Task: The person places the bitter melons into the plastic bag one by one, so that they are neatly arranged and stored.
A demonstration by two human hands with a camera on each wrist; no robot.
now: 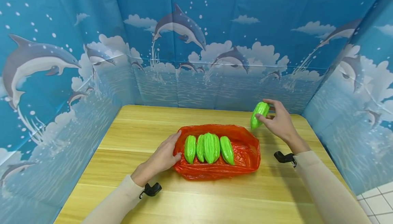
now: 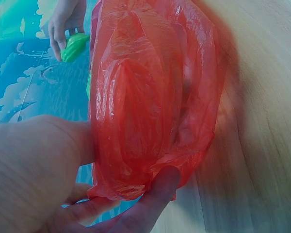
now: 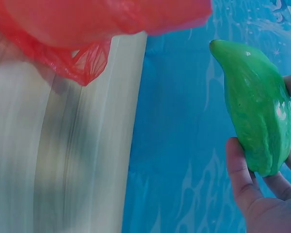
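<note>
A red plastic bag [image 1: 215, 174] lies wide on the wooden table with several green ridged star fruits [image 1: 211, 148] side by side in it. My left hand [image 1: 162, 152] holds the bag at its left end, fingers and thumb spread along the rim. Up close in the left wrist view, a fingertip presses the crinkled red plastic [image 2: 136, 107]. Beyond the bag's back right corner, my right hand [image 1: 277, 120] grips one more star fruit [image 1: 260, 115] above the table. In the right wrist view this star fruit [image 3: 259, 107] has its pointed stem end upward, between thumb and fingers.
The wooden table [image 1: 147, 118] is bounded at the back and sides by a blue dolphin-print curtain [image 1: 196, 87]. A black wrist camera [image 1: 151, 189] sits on the left wrist, another wrist camera [image 1: 284, 157] on the right. White floor tiles [image 1: 376, 202] show at lower right.
</note>
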